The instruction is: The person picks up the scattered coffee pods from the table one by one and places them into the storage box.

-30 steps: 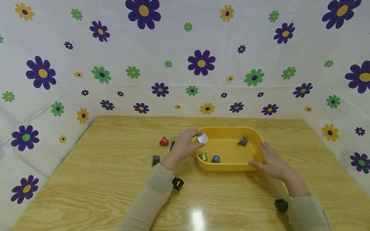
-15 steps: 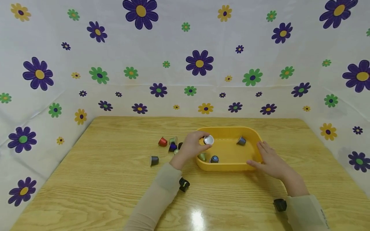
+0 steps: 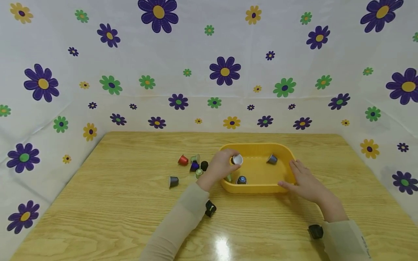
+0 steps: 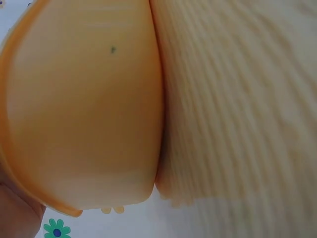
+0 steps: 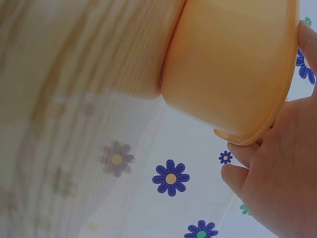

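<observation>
My left hand [image 3: 219, 166] pinches a coffee capsule [image 3: 237, 160] between thumb and fingers, over the left end of the yellow tray [image 3: 258, 187]. Its whitish face is turned toward the head camera. Inside the tray are a grey-blue capsule [image 3: 272, 159] at the right back, a blue one [image 3: 242, 180] at the front, and a green one [image 3: 229, 178] partly hidden by the left hand. My right hand [image 3: 306, 182] rests on the tray's right front corner, fingers straight along the right rim and thumb at the front rim. The left wrist view shows only the tray's outer wall.
Left of the tray lie a red capsule [image 3: 183, 160], a pale green one [image 3: 195, 158], a dark blue one [image 3: 194, 166], a black one [image 3: 204, 166], another green one [image 3: 199, 173] and a dark grey one [image 3: 173, 181]. A flowered cloth [image 3: 183, 47] surrounds the wooden table [image 3: 124, 203].
My left hand has moved right with the capsule, from the tray's left rim to farther over its inside. Capsules behind that hand have come into view. The right hand keeps its place on the tray.
</observation>
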Tool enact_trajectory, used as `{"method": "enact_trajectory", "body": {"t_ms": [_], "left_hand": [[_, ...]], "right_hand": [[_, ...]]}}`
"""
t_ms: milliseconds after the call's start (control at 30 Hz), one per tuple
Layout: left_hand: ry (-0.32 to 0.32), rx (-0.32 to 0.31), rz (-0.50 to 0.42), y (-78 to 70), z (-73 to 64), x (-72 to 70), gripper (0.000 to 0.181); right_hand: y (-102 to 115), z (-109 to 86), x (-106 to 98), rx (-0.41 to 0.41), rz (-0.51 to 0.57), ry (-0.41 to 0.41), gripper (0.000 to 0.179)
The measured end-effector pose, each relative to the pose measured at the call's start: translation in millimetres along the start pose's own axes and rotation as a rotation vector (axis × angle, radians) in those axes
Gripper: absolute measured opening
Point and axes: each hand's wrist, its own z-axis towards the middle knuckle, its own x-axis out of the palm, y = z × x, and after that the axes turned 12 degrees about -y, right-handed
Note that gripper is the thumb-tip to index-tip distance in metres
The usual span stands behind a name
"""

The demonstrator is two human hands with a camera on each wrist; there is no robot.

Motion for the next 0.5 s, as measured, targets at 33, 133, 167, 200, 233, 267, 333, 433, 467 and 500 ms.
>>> {"method": "enact_trajectory", "body": {"t_ms": [33,133,167,200,233,267,333,433,467,500], "left_hand": [[0.007,0.0,0.001,-0.3,0.2,0.2,0.032],[0.027,-0.006,0.002,-1.0,0.4,0.9,0.031],[0.035,-0.013,0.004,-1.4,0.4,1.0,0.031],[0.044,-0.021,0.005,-2.0,0.5,1.0,0.031],[0.055,-0.031,0.005,-2.6,0.6,1.2,0.031],[0.066,-0.041,0.011,-3.0,0.7,1.4,0.031],[0.091,-0.065,0.019,-4.1,1.2,1.6,0.031],[0.111,-0.06,0.044,-4.5,2.0,2.6,0.028],[0.115,-0.053,0.056,-4.8,2.4,2.7,0.027],[0.12,-0.044,0.065,-4.6,2.7,3.1,0.025]], "right_hand": [[0.0,0.0,0.0,-0.001,-0.001,-0.001,0.085],[0.1,0.0,0.1,-0.001,-0.001,-0.004,0.085],[0.1,0.1,0.4,-0.002,-0.002,-0.004,0.085],[0.1,0.1,0.7,-0.004,0.002,-0.005,0.085],[0.1,0.0,1.0,-0.003,0.002,-0.005,0.085],[0.1,-0.1,1.2,-0.003,0.004,-0.005,0.085],[0.2,-0.4,1.4,-0.003,0.004,-0.003,0.085],[0.3,-0.5,1.1,-0.005,0.005,-0.003,0.085],[0.1,-0.5,1.0,-0.007,0.007,-0.004,0.084],[-0.2,-0.4,1.1,-0.008,0.007,-0.006,0.084]]}}
